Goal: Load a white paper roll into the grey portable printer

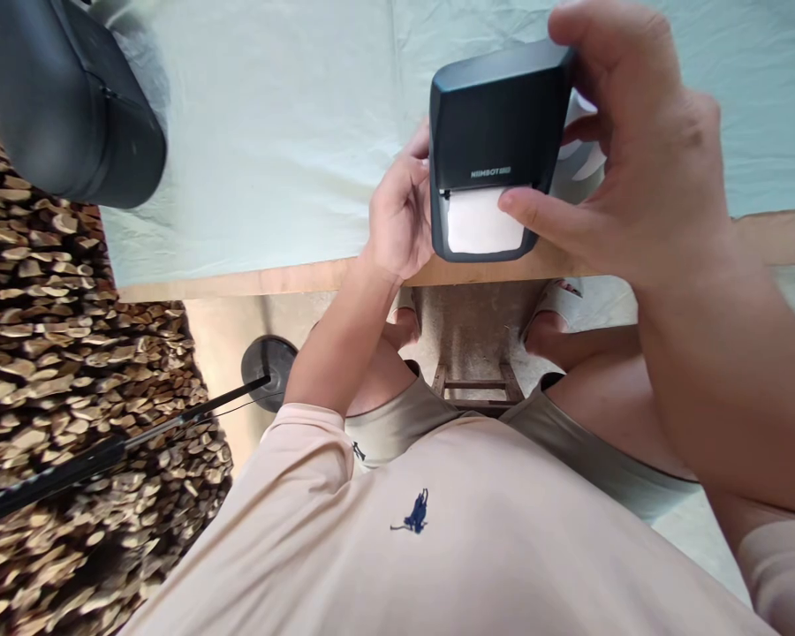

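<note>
A dark label printer [500,124] marked NIIMBOT is held up over the table's near edge, its face turned toward me. From the slot in its lower front comes a white paper label [483,225]. My left hand [403,208] grips the printer's left side, with its fingers hidden behind the body. My right hand [636,150] is closed around the right side; its thumb tip rests on the label by the slot, while other fingers reach the top corner. Something white and curved [581,150] shows behind the printer near my right fingers; I cannot make out what it is.
A pale green sheet covers the wooden table [271,150]. At its left corner stands a dark rounded case [72,106]. Stacked firewood [40,353] fills the left side. A black stand with a round base [268,349] is on the floor beside my left leg.
</note>
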`<state>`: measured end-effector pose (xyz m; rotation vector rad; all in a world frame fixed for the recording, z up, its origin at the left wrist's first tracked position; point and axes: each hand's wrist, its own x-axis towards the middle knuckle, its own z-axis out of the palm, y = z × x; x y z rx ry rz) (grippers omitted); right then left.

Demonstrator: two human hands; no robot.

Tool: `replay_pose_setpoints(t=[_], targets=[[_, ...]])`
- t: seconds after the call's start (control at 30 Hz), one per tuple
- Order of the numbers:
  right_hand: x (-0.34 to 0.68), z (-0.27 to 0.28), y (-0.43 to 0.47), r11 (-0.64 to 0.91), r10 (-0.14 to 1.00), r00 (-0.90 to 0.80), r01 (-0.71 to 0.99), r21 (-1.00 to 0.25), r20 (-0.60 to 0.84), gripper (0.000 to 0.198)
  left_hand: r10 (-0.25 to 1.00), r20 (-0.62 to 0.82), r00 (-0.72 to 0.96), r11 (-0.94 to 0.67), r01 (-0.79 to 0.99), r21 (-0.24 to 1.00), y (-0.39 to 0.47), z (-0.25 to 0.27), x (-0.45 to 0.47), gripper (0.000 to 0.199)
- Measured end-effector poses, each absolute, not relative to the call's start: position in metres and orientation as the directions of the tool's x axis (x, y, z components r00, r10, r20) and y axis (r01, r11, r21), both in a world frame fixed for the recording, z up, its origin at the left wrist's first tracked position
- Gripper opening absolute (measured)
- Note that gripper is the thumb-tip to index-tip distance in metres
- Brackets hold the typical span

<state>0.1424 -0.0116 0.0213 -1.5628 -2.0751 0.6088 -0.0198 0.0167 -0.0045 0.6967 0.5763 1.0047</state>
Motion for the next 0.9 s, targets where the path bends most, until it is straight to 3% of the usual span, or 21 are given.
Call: replay_pose_setpoints(t=[0.2,0.3,0.37,0.47,0.57,0.63,0.73,0.8,0.9], targets=[[0.142,0.034,-0.007,0.140,0.989,-0.059,0.702,-0.698,0.139,0.064,0.862,-0.154,0.483,0.427,-0.527,0.735,0.018,-0.003,-0.023,0.027],[0.136,0.038,-0.003,0.030,0.991,0.105,0.444,-0.896,0.085,0.065,0.869,-0.162,0.468,0.423,-0.530,0.735,0.020,-0.003,-0.022,0.033],[0.132,0.035,0.002,0.120,0.981,0.096,0.364,-0.923,0.166,0.073,0.870,-0.178,0.460,0.426,-0.519,0.741,0.022,-0.004,-0.021,0.036],[0.130,0.027,0.009,0.348,0.931,-0.066,0.468,-0.813,0.360,0.081,0.857,-0.220,0.466,0.454,-0.480,0.751,0.022,-0.005,-0.021,0.040],[0.134,0.027,0.013,0.363,0.925,-0.079,0.475,-0.801,0.372,0.081,0.847,-0.233,0.477,0.465,-0.453,0.761,0.019,-0.003,-0.019,0.042],[0.138,0.032,0.014,0.314,0.943,-0.101,0.592,-0.742,0.318,0.067,0.852,-0.226,0.472,0.452,-0.445,0.773,0.016,-0.002,-0.018,0.038],[0.138,0.041,0.014,0.182,0.983,-0.168,0.845,-0.502,0.073,0.041,0.862,-0.245,0.444,0.446,-0.434,0.783,0.014,-0.001,-0.015,0.034],[0.136,0.046,0.014,0.102,0.989,-0.136,0.921,-0.376,-0.064,0.039,0.866,-0.264,0.424,0.448,-0.427,0.785,0.013,-0.001,-0.015,0.038],[0.130,0.049,0.012,-0.001,0.989,-0.051,0.937,-0.349,-0.141,0.043,0.864,-0.273,0.422,0.447,-0.395,0.803,0.013,0.001,-0.015,0.045]])
